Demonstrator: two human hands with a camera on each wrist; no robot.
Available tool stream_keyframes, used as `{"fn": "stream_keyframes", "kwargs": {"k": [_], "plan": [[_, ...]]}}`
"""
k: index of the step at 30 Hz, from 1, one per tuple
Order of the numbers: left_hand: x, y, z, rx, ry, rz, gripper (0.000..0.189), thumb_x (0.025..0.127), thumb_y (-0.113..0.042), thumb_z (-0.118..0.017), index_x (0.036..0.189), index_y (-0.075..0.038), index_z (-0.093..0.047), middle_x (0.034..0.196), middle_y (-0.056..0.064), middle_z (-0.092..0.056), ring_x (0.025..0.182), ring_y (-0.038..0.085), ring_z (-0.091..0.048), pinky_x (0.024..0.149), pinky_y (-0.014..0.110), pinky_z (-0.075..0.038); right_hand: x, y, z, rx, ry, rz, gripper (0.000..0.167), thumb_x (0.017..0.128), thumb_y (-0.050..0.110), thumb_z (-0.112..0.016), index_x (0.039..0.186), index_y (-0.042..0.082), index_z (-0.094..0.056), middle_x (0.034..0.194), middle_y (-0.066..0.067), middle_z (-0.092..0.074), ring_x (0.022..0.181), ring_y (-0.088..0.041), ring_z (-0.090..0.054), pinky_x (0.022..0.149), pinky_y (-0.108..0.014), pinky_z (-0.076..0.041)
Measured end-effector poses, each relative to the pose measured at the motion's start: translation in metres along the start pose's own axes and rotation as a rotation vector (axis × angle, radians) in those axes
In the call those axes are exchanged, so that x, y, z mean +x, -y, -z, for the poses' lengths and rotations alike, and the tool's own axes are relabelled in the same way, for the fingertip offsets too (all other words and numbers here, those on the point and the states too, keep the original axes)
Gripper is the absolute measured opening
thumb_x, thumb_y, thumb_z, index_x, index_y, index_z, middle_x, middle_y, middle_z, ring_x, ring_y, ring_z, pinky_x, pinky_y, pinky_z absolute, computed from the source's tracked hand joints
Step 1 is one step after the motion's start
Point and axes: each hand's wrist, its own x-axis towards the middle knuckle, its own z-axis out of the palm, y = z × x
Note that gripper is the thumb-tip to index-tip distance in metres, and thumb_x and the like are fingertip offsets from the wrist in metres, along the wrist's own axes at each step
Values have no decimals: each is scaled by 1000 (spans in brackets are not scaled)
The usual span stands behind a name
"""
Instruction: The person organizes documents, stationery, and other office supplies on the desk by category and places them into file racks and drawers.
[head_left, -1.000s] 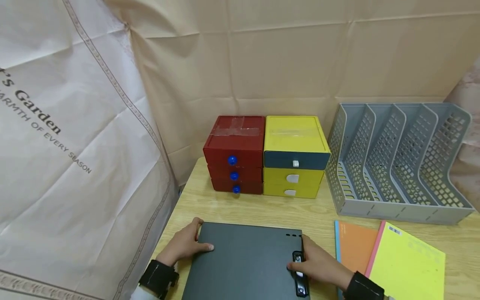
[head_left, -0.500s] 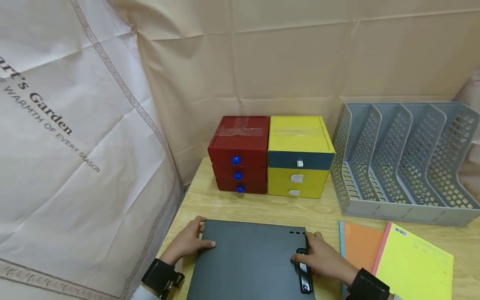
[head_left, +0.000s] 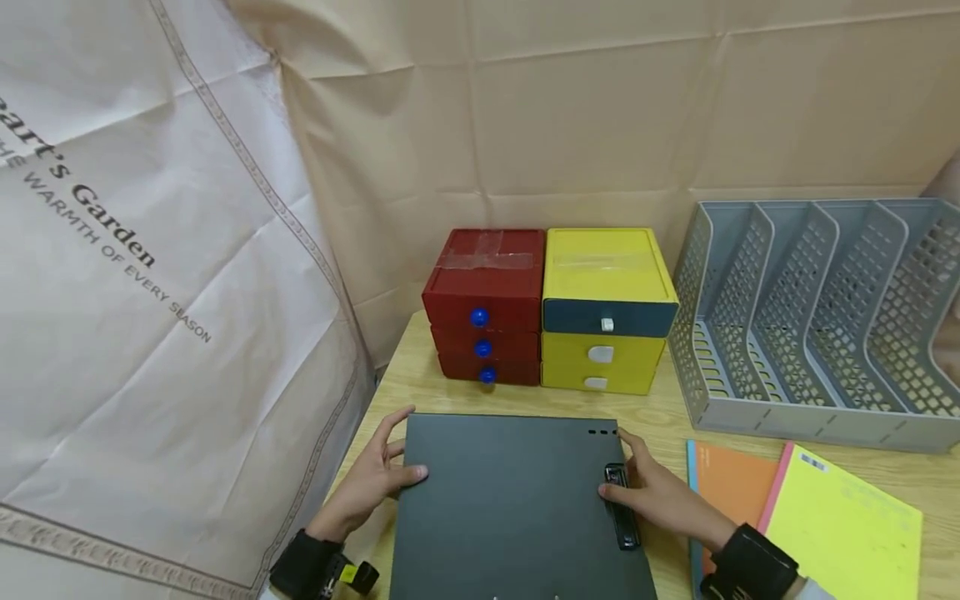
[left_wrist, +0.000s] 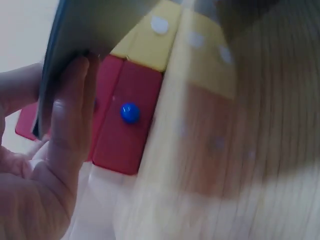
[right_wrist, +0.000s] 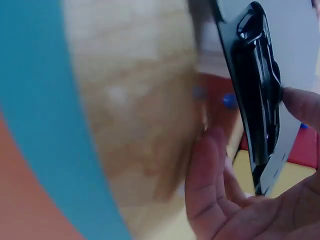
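A dark grey clipboard (head_left: pixel 510 500) with a black clip (head_left: pixel 622 507) along its right side is held between both hands at the front of the table. My left hand (head_left: pixel 367 479) grips its left edge, thumb on top; in the left wrist view, fingers (left_wrist: pixel 70 110) lie under the board. Opposite, my right hand (head_left: pixel 660 487) holds the right edge with the thumb by the clip. From the right wrist view, the fingers (right_wrist: pixel 207 175) sit beneath the board and the table shows below it, apart from the board.
Behind the clipboard stand a red drawer box (head_left: pixel 487 304) with blue knobs and a yellow one (head_left: pixel 609 267). A grey divided file rack (head_left: pixel 806 417) is at the back right. An orange notebook (head_left: pixel 731 483) and a yellow notebook (head_left: pixel 847 525) lie overlapping at the right.
Both hands have raised the clipboard, and its far edge now sits higher in the head view. The left hand's index finger has straightened. The head view has shifted slightly.
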Motion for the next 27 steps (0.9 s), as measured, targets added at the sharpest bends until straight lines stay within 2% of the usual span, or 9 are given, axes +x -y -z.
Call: {"fn": "stream_keyframes", "kwargs": {"k": [5,7,10,13,16,18,22,24,27], "plan": [[-8,-8,-2,-45,58,-80,96,90,-1,-74,159,-29,-14,148,26,-50,106,31,-73,78,48,-62,-5,11,16,188,72,53,104,99,32,-66,160,1,12,131,-33,-58,105,-34,-68,85,-46,-56],[-9,-9,-3,-28,35,-85,93,88,0,-76,156,-26,-17,145,24,-52,108,29,-73,80,44,-62,-8,21,24,188,62,130,98,101,31,-63,162,4,9,136,-32,-56,114,-37,-65,90,-46,-56],[-9,-14,-6,39,-23,-92,85,85,-3,-80,149,-20,-26,142,21,-55,110,26,-71,84,40,-60,-16,42,39,113,-27,267,84,103,29,-61,164,9,-6,134,-26,-58,111,-33,-65,83,-41,-55],[-8,-26,-9,184,-101,-149,67,83,-10,-84,137,-16,-45,130,14,-63,106,20,-70,84,37,-59,-24,63,54,62,-132,426,69,104,20,-59,162,14,-21,136,-20,-60,111,-23,-68,83,-38,-58],[-6,-45,-11,414,-180,-259,48,79,-20,-88,120,-22,-62,111,1,-70,99,14,-68,85,34,-57,-35,85,69,11,-228,562,65,102,9,-60,160,19,-30,130,-13,-65,100,-12,-72,77,-35,-61],[-6,-60,-14,561,-197,-329,37,79,-27,-89,108,-28,-67,98,-7,-69,91,10,-65,80,31,-55,-41,101,75,-73,-311,633,68,99,3,-62,159,23,-35,128,-6,-67,95,-7,-71,74,-31,-60],[-1,-86,-30,726,-122,-384,29,81,-38,-87,104,-33,-70,89,-14,-67,78,8,-61,69,28,-51,-53,133,80,-266,-457,729,77,92,-1,-71,156,27,-40,115,3,-70,84,-2,-66,72,-20,-54],[2,-94,-41,753,-77,-368,32,81,-41,-85,108,-31,-70,90,-15,-68,76,6,-61,66,27,-51,-58,147,79,-330,-499,776,79,89,-1,-74,155,26,-43,100,7,-67,77,-1,-59,68,-17,-48],[7,-98,-55,742,-27,-343,46,82,-39,-85,124,-28,-68,103,-15,-73,86,4,-67,75,27,-55,-64,164,77,-389,-545,848,79,84,-2,-79,153,23,-48,92,10,-65,66,0,-46,61,-19,-39]]}}
